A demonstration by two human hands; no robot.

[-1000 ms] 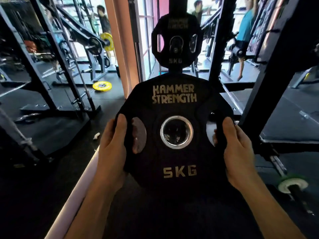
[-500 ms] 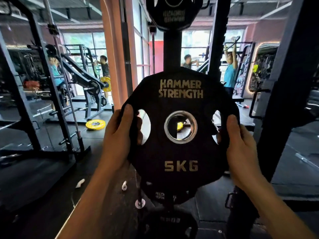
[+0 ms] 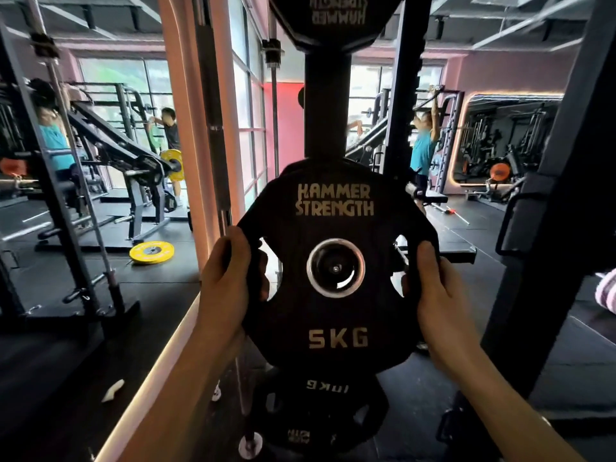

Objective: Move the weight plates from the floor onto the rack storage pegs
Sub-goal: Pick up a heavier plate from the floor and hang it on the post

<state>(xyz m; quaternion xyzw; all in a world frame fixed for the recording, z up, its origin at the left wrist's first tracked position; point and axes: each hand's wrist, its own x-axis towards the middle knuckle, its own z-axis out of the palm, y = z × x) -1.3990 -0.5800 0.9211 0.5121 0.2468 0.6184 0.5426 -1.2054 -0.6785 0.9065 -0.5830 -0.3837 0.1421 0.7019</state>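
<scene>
I hold a black 5 kg weight plate [image 3: 336, 305] marked "Hammer Strength" upright in front of the black rack upright [image 3: 328, 105]. My left hand [image 3: 230, 278] grips its left edge through the grip hole, and my right hand [image 3: 433, 288] grips its right edge. Through the plate's steel-ringed centre hole shows the end of a storage peg [image 3: 336, 269]. Another black plate [image 3: 333, 15] hangs on the rack above, and a 10 kg plate [image 3: 325, 408] hangs just below the one I hold.
A second black rack post [image 3: 566, 195] rises close on my right. A yellow plate [image 3: 151, 251] lies on the floor at left near a leg-press machine [image 3: 126, 161]. People exercise in the background. A lit floor strip [image 3: 156, 371] runs under my left arm.
I have raised the 5 kg plate from low down up along the rack upright. Its centre hole now lines up with a peg end, and the view has tilted upward.
</scene>
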